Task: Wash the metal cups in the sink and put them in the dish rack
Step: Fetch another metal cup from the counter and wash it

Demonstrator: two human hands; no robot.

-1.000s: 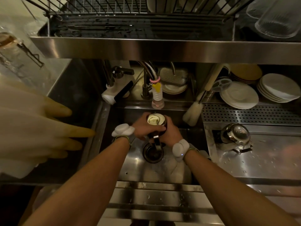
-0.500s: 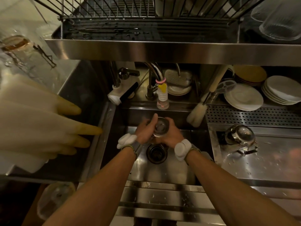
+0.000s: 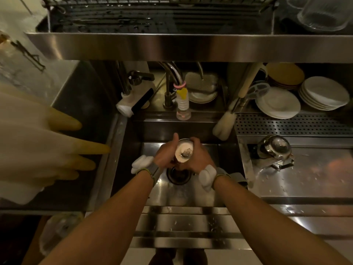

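Note:
A metal cup (image 3: pixel 183 151) is held over the steel sink (image 3: pixel 225 188), just above the drain (image 3: pixel 179 175). My left hand (image 3: pixel 165 154) grips its left side with the thumb raised along the rim. My right hand (image 3: pixel 198 157) wraps round its right side. The cup's bright open mouth faces up toward the camera. Another metal cup (image 3: pixel 275 149) lies upturned on the drainboard to the right. The dish rack (image 3: pixel 152 18) runs along the top, above a steel shelf edge.
Yellow-tipped rubber gloves (image 3: pixel 47 146) hang at the left. A faucet (image 3: pixel 172 87) with a white nozzle (image 3: pixel 183 104) stands behind the sink. A brush (image 3: pixel 225 123) leans at the back right. Stacked plates (image 3: pixel 298 96) sit on the perforated drainboard. A glass jar (image 3: pixel 322 12) stands top right.
The cup has been turned in my hands: its bright mouth faced up, then tilted away and darkened, and now faces up again. Both hands stay over the drain.

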